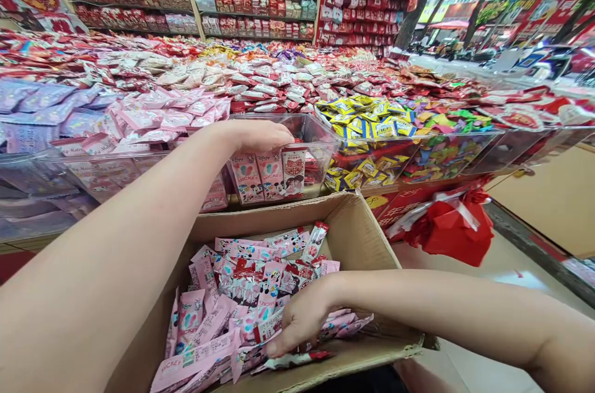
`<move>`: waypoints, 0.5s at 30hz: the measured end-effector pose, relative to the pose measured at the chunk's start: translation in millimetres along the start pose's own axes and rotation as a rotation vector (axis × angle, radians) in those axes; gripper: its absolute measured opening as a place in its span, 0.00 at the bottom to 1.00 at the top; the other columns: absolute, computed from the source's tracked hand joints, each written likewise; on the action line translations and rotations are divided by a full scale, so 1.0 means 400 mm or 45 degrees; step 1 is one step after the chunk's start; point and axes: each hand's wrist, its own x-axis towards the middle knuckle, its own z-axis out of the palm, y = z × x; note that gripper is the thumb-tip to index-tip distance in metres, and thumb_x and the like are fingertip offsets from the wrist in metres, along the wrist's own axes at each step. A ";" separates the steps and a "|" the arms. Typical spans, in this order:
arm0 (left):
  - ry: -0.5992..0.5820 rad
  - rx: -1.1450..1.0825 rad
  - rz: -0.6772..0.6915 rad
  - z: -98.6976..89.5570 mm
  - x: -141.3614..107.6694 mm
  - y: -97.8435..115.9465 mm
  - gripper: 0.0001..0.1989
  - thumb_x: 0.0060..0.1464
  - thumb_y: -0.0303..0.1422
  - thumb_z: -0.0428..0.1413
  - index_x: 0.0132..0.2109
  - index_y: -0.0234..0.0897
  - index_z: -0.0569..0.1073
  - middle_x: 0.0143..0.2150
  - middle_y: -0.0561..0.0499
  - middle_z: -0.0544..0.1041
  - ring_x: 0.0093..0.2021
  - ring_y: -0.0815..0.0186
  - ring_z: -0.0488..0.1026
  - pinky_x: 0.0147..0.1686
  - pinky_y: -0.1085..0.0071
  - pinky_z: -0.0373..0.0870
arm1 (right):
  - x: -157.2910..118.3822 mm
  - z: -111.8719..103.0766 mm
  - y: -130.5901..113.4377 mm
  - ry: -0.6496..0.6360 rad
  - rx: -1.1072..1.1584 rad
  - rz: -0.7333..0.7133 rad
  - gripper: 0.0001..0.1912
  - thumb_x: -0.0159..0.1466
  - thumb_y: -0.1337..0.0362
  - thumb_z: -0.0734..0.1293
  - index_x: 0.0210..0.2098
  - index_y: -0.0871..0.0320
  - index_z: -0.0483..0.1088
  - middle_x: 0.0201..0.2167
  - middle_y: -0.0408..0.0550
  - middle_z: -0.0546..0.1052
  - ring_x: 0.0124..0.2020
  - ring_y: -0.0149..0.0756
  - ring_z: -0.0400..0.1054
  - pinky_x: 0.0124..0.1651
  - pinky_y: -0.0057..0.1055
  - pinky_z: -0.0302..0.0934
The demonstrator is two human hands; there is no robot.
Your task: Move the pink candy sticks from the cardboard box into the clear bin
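Observation:
My left hand [260, 134] reaches over a clear plastic bin [320, 154]. Its fingers stretch across the top of several pink and white snack packets [269, 176] that stand upright behind the bin's front wall; the palm side is hidden. Below, an open cardboard box [365, 238] holds a loose heap of pink, white and red snack packets [251, 275]. Down in the near right part of that heap, my right hand [304, 312] is closed on packets, its thumb pointing to the left. A red-and-white packet [297, 359] lies just under it.
Right of the bin are yellow packets [367, 120] and multicoloured sweets [446, 123]; pink packets [171, 114] fill bins on the left. A red plastic bag [453, 229] hangs beside the box. Stocked shelves [255, 2] stand behind, with a street at the right.

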 end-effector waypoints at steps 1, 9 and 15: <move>-0.012 -0.029 -0.008 -0.001 -0.001 0.002 0.22 0.53 0.29 0.39 0.54 0.37 0.64 0.56 0.55 0.66 0.51 0.67 0.63 0.50 0.71 0.56 | 0.004 -0.002 -0.008 -0.003 -0.062 -0.016 0.19 0.57 0.52 0.59 0.18 0.59 0.63 0.16 0.38 0.65 0.17 0.26 0.61 0.22 0.24 0.56; -0.034 -0.060 0.000 0.000 0.000 -0.001 0.22 0.53 0.30 0.39 0.54 0.36 0.63 0.57 0.54 0.64 0.53 0.65 0.61 0.53 0.68 0.53 | -0.016 -0.026 -0.011 0.023 0.360 -0.264 0.39 0.40 0.71 0.73 0.52 0.57 0.60 0.23 0.34 0.67 0.21 0.24 0.62 0.27 0.20 0.58; -0.056 -0.049 0.019 0.000 0.003 -0.004 0.23 0.52 0.29 0.39 0.55 0.39 0.62 0.57 0.57 0.64 0.52 0.66 0.62 0.50 0.69 0.56 | -0.134 -0.077 -0.028 0.334 1.241 -0.745 0.16 0.46 0.65 0.71 0.34 0.62 0.67 0.27 0.40 0.72 0.27 0.22 0.66 0.37 0.22 0.59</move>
